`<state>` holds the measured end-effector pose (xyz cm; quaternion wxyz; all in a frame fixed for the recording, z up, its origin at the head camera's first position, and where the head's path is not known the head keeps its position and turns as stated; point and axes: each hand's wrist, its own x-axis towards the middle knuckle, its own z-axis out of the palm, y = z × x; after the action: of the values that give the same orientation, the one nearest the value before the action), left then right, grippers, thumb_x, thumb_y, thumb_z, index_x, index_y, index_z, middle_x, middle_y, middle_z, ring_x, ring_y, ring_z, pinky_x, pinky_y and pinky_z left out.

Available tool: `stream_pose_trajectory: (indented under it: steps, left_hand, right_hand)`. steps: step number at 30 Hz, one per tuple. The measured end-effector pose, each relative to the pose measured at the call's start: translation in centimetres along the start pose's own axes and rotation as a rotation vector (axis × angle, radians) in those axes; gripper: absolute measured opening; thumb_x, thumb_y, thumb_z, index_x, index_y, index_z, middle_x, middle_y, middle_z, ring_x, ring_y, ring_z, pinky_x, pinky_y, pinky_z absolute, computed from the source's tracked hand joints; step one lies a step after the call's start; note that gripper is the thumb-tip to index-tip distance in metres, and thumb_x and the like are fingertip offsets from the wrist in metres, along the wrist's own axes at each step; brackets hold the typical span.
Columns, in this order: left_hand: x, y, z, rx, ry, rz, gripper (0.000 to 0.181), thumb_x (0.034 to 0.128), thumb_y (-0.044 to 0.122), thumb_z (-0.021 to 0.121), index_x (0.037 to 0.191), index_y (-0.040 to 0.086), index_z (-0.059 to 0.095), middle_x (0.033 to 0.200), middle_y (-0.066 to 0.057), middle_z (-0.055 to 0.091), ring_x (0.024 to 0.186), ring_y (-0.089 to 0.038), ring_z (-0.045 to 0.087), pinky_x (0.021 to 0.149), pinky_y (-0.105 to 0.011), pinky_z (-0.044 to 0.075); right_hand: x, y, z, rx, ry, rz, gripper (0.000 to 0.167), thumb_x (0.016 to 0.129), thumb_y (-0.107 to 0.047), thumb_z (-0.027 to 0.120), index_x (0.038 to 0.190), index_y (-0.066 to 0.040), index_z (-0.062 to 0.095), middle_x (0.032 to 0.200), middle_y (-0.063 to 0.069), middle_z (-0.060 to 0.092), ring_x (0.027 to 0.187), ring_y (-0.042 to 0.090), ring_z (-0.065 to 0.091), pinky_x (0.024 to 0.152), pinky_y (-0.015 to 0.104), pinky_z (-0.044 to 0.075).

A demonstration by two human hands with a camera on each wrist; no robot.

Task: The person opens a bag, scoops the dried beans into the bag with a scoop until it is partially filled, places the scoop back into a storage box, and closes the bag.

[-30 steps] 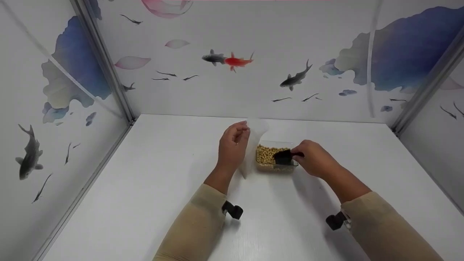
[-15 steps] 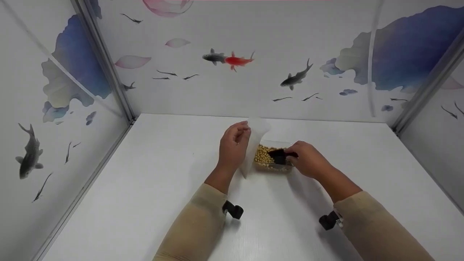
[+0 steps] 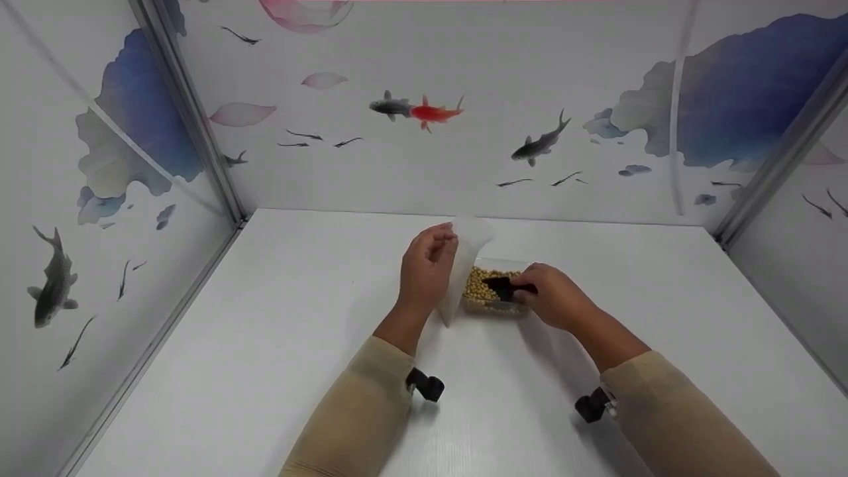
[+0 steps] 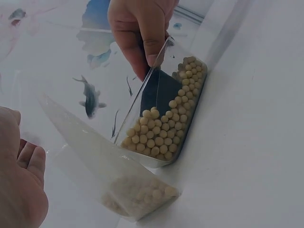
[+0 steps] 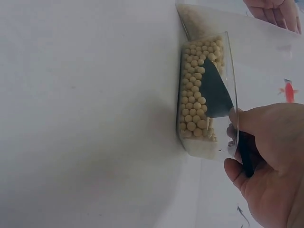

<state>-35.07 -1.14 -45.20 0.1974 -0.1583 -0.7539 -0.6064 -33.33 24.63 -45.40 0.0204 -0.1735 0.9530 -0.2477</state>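
A clear box (image 3: pixel 493 307) of round yellow beans (image 4: pixel 159 135) stands in front of the back wall. My right hand (image 3: pixel 560 298) pinches the handle of a black scoop (image 5: pixel 216 92), whose blade lies in among the beans. Left of the box, a translucent bag (image 3: pixel 458 285) stands upright with some beans (image 4: pixel 142 192) in its bottom. My left hand (image 3: pixel 427 268) holds the bag's upper edge, its fingers curled; the exact grip is partly hidden.
The white table (image 3: pixel 265 371) is bounded by a back wall (image 3: pixel 437 179) and side walls painted with fish and leaves. Metal posts (image 3: pixel 192 112) stand at the corners. A small black camera sits on each sleeve cuff.
My right hand has moved left with the scoop, pushing its blade further left into the beans. The box has shifted slightly left, towards the bag. My left hand stays nearly still.
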Motion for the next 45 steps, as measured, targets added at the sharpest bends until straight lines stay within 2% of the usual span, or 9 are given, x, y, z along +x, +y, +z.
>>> stream_pose_trajectory:
  steps: [10,21,26,33,36,45]
  left_hand:
    - [0.0,-0.2,0.2,-0.016,0.004,-0.008,0.017,0.1106,0.028,0.062,0.118,0.015,0.071,0.146,0.000,0.066,0.128,-0.017,0.067,0.111,-0.032,0.057]
    - [0.2,-0.2,0.3,-0.035,-0.002,-0.023,0.016,0.1109,0.031,0.061,0.118,0.021,0.070,0.147,0.005,0.065,0.128,-0.013,0.066,0.111,-0.031,0.056]
    - [0.1,-0.4,0.3,-0.030,0.000,-0.028,0.017,0.1107,0.031,0.061,0.119,0.020,0.071,0.147,0.005,0.065,0.127,-0.014,0.067,0.111,-0.032,0.056]
    - [0.0,-0.3,0.2,-0.025,0.002,-0.025,0.018,0.1107,0.031,0.061,0.120,0.018,0.070,0.147,0.003,0.065,0.130,-0.015,0.066,0.111,-0.032,0.056]
    - [0.1,-0.3,0.2,-0.024,0.000,-0.023,0.017,0.1106,0.030,0.061,0.119,0.017,0.070,0.147,0.002,0.065,0.130,-0.015,0.066,0.111,-0.032,0.056]
    - [0.2,-0.5,0.2,-0.021,0.010,-0.013,0.017,0.1109,0.030,0.061,0.119,0.017,0.069,0.146,0.003,0.066,0.128,-0.014,0.067,0.109,-0.032,0.057]
  right_hand:
    - [0.0,0.4,0.4,0.050,0.000,0.046,0.036,0.108,-0.018,0.065,0.143,-0.008,0.069,0.135,0.017,0.066,0.127,0.036,0.063,0.107,0.057,0.053]
    - [-0.7,0.7,0.1,0.083,0.098,0.045,0.036,0.110,-0.020,0.063,0.144,-0.009,0.067,0.137,0.014,0.065,0.129,0.035,0.063,0.107,0.056,0.054]
    - [-1.2,1.4,-0.2,0.137,0.140,0.050,0.035,0.110,-0.021,0.063,0.142,-0.009,0.068,0.137,0.014,0.066,0.127,0.033,0.064,0.104,0.053,0.056]
    - [-1.8,2.8,-1.0,0.311,0.154,0.186,0.039,0.111,-0.030,0.061,0.145,-0.012,0.065,0.143,0.014,0.065,0.130,0.031,0.063,0.103,0.044,0.055]
    - [-2.1,2.9,-1.4,0.366,0.153,0.210,0.043,0.111,-0.033,0.061,0.148,-0.013,0.062,0.146,0.014,0.066,0.134,0.031,0.061,0.107,0.045,0.054]
    - [-2.4,1.8,-3.4,0.378,0.206,0.221,0.047,0.111,-0.039,0.060,0.150,-0.013,0.061,0.146,0.014,0.064,0.135,0.032,0.061,0.110,0.046,0.053]
